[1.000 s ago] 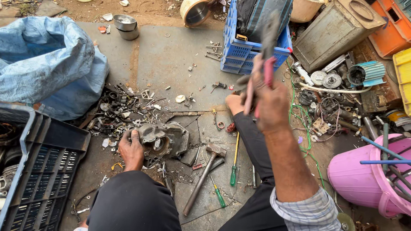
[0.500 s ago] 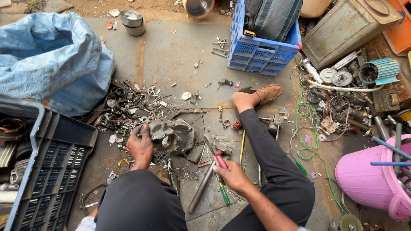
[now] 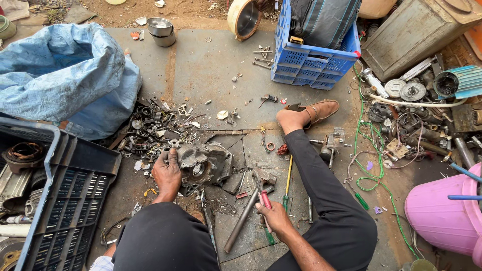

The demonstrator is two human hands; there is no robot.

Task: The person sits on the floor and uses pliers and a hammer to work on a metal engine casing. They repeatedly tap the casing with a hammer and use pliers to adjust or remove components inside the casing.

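The left hand [image 3: 167, 171] rests on a grey metal engine casing [image 3: 205, 163] that sits on the cracked concrete floor [image 3: 211, 65] between the person's legs, fingers curled over its left edge and pressing it down. The right hand [image 3: 273, 217] is closed around a red-handled tool [image 3: 265, 200] — its working end is too small to make out — held low over the floor just beside a hammer [image 3: 248, 211] that lies with its head near the casing. A green-handled screwdriver with a yellow shaft [image 3: 287, 183] lies just right of the hammer. Left of the casing spreads a heap of small metal parts [image 3: 155, 128], and beyond it a blue sack [image 3: 65, 75]. A black plastic crate [image 3: 65, 195] stands at the left edge, a blue crate [image 3: 311, 62] at the top, and a pink bucket [image 3: 442, 211] at the right — well apart from both hands
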